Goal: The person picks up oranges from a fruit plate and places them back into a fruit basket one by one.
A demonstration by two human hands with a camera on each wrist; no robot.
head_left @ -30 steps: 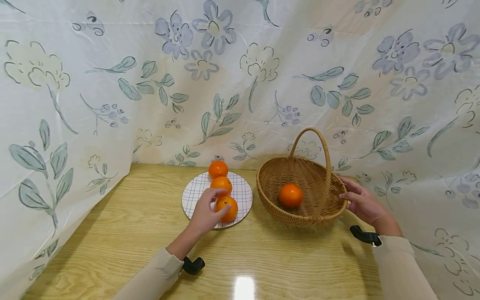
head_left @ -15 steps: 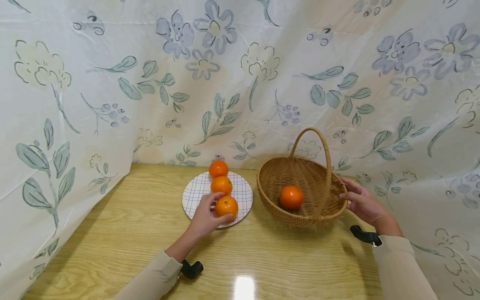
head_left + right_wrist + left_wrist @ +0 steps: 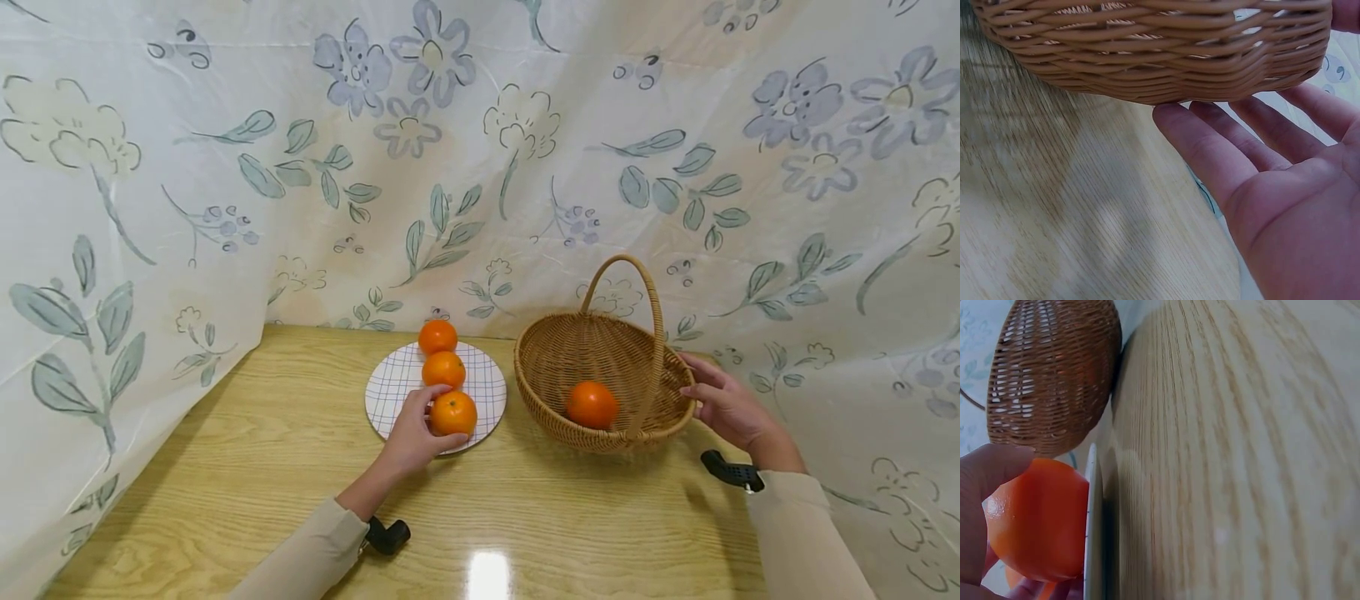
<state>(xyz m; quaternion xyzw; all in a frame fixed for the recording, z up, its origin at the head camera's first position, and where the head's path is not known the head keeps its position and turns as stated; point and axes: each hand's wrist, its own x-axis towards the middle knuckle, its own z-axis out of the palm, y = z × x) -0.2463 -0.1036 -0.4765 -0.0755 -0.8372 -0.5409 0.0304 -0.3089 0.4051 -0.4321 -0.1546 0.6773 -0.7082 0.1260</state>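
The basket orange (image 3: pixel 592 406) has shifted toward the worktop's (image 3: pixel 540 517) front edge.
Left hand (image 3: pixel 414 429) grips the near orange (image 3: pixel 454 414); rightward of it, the right hand (image 3: pixel 731 407) holds the basket (image 3: pixel 555 346).

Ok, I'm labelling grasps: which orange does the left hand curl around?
The front orange on the plate: the left hand curls around it. The middle orange and back orange sit beyond it; the fourth orange lies in the basket.

Orng fruit (image 3: pixel 453 414), blu-grid wht plate (image 3: pixel 390 390)
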